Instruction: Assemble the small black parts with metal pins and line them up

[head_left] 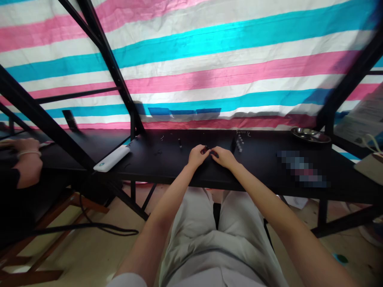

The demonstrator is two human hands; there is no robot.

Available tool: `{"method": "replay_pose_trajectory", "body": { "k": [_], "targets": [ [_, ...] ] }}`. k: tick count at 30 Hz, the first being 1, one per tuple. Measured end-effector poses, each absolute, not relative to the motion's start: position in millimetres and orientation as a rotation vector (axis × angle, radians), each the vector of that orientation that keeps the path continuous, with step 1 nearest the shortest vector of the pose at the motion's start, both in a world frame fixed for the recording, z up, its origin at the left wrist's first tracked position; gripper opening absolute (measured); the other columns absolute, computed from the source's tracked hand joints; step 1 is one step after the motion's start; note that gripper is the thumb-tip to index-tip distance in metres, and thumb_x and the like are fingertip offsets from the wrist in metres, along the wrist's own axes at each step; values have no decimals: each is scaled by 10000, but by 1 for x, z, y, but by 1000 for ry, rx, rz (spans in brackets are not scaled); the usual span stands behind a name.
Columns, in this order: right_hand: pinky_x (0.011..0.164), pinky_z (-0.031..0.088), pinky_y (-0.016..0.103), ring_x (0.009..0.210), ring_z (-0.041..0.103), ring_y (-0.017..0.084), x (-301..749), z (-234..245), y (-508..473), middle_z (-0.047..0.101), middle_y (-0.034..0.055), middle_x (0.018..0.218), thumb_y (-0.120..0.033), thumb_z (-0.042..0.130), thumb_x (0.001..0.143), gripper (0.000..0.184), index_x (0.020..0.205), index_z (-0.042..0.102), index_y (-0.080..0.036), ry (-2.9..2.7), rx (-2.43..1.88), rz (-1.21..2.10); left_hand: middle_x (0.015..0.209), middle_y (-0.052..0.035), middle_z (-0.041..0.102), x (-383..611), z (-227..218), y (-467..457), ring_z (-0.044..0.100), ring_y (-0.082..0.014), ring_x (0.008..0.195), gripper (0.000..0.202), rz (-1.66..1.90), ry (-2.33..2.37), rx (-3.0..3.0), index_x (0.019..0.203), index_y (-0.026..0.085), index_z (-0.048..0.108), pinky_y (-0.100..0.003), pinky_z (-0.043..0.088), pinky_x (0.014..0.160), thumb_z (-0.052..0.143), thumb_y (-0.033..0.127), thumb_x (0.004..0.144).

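Note:
Above the black tabletop, near its front edge, my left hand (pixel 197 156) and my right hand (pixel 224 157) meet at the fingertips. Both are curled in a pinch. A small dark piece (pixel 205 150) shows at the fingers of my left hand; its kind is too small to make out. Whether my right fingers also grip it is hidden. Just beyond my right hand stand several small clear pieces (pixel 239 143) in a row beside a dark block (pixel 233 144). Left of my hands, a short dark cylinder with a pale end (pixel 180 143) is on the tabletop.
A long white case (pixel 112 158) lies by the left frame post. At the right are a round metal dish (pixel 311 135) and a pixelated item (pixel 302 169). Thin scraps (pixel 162 138) dot the black table (pixel 155 165). Another person's hand (pixel 28 147) is at far left.

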State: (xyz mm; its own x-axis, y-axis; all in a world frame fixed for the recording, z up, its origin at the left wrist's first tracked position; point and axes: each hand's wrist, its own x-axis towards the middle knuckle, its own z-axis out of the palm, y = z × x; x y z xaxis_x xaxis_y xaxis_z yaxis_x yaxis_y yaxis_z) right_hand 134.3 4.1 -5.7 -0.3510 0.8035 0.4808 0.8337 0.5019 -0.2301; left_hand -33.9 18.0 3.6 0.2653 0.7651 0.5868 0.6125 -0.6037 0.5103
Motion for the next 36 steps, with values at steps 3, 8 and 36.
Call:
{"method": "replay_pose_trajectory", "body": {
  "k": [3,8,36],
  "targets": [
    [678,406,246,828,576,162,134,-6,5,623,63,961,-240,478,843,241,1047,585,-169,-2237,-1356,-49,739,-14,582,-38,8,19,521,-106,666,145,1213,1534,2352,743,160,603,-216,392,622,553,285,794],
    [688,414,254,816,573,159,133,-6,6,618,63,951,-222,463,845,230,1032,585,-167,-2227,-1385,-32,816,-59,622,-52,15,29,585,-167,769,136,969,1977,2185,749,168,599,-243,423,639,530,280,781],
    [688,411,249,811,567,153,136,-11,10,610,54,941,-216,453,836,212,996,587,-179,-2213,-1375,-27,974,-77,694,-102,13,63,630,-230,931,300,861,2295,1774,971,233,706,-283,472,753,588,395,747]
  ]
}}
